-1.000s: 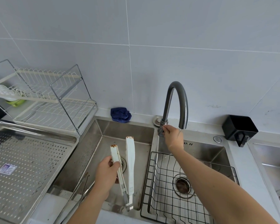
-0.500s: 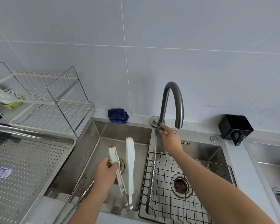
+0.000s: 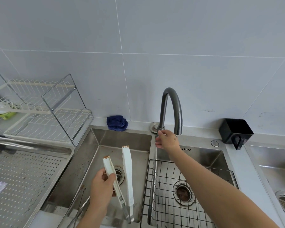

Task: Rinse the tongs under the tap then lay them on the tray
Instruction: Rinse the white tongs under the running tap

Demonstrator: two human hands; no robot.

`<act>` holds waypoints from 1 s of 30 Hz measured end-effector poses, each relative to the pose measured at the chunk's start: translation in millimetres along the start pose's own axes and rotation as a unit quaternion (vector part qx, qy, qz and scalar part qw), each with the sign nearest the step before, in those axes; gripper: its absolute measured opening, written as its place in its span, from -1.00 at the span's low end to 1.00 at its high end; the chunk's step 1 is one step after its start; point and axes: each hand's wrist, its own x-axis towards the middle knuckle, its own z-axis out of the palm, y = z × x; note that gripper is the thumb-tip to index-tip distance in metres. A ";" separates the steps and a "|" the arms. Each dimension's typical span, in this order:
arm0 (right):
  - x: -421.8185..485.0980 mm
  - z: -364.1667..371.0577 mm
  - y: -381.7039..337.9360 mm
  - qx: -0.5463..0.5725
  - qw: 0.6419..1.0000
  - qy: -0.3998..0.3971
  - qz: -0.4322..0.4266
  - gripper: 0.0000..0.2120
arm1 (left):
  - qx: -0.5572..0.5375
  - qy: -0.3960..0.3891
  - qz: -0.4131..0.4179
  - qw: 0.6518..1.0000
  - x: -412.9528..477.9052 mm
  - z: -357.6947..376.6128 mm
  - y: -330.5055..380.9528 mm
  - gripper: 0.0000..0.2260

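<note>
Both hands were occupied as rinsing was prepared: tongs (image 3: 127, 170) were gripped by the left hand (image 3: 102, 186), the tap (image 3: 171, 102) was clasped low by the right hand (image 3: 167, 140), and a rightward shift under its spout (image 3: 178, 131) seemed called for.

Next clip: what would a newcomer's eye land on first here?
First the white tongs, spread open with brown-soiled tips, held by the left hand over the left sink basin. Next, the right hand gripping the base of the dark curved tap at the back rim. The big perforated tray lies at the far left.
</note>
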 end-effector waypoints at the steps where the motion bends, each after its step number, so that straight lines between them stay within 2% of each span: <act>1: 0.6 2.6 1.5 -0.006 1.000 0.021 -0.006 -0.79 | 0.001 -0.006 0.003 1.000 5.2 -1.6 1.3 -0.85; 4: 3.4 9.4 8.3 0.020 0.996 0.083 -0.002 -0.82 | 0.010 -0.033 0.012 0.999 23.3 -5.6 6.8 -0.85; 7: 4.7 14.1 12.5 0.030 0.993 0.111 0.000 -0.85 | 0.016 -0.071 0.024 0.997 36.5 -8.8 16.2 -0.84; 12: 1.0 15.9 9.7 0.078 0.991 0.104 0.010 -0.85 | 0.019 -0.098 0.039 0.994 49.9 -9.2 21.6 -0.82; 16: -21.4 5.5 3.5 0.134 0.988 0.072 0.019 -0.91 | 0.022 -0.071 0.050 0.996 49.9 -4.0 20.1 -0.71; 18: -40.8 -0.2 11.2 0.069 0.993 0.098 0.007 -0.92 | 0.034 -0.059 0.051 0.996 48.1 0.2 15.2 -0.73; 20: -63.0 -4.1 22.7 -0.011 0.994 0.110 -0.017 -0.90 | 0.053 -0.046 0.049 0.996 45.1 7.1 11.8 -0.82; 22: -85.4 -4.8 34.3 -0.024 0.997 0.065 -0.033 -0.81 | 0.077 -0.019 0.052 0.995 41.3 16.5 9.8 -0.85; 24: -104.8 -4.6 44.0 -0.014 0.999 -0.020 -0.038 -0.73 | 0.103 0.005 0.056 0.993 34.6 25.5 11.9 -0.83; 26: -114.4 -3.7 51.5 -0.023 0.996 -0.084 -0.035 -0.69 | 0.127 -0.001 0.063 0.990 27.1 34.2 14.7 -0.83; 28: -116.4 -2.1 56.8 -0.060 0.993 -0.095 -0.046 -0.57 | 0.154 -0.009 0.079 0.985 17.3 42.4 18.3 -0.78; 29: -115.9 -1.1 58.7 -0.078 0.992 -0.088 -0.053 -0.58 | 0.170 -0.008 0.098 0.981 11.5 45.7 20.1 -0.75; 30: -114.9 -0.3 60.1 -0.084 0.992 -0.080 -0.058 -0.67 | 0.185 -0.005 0.119 0.975 5.4 48.1 21.5 -0.72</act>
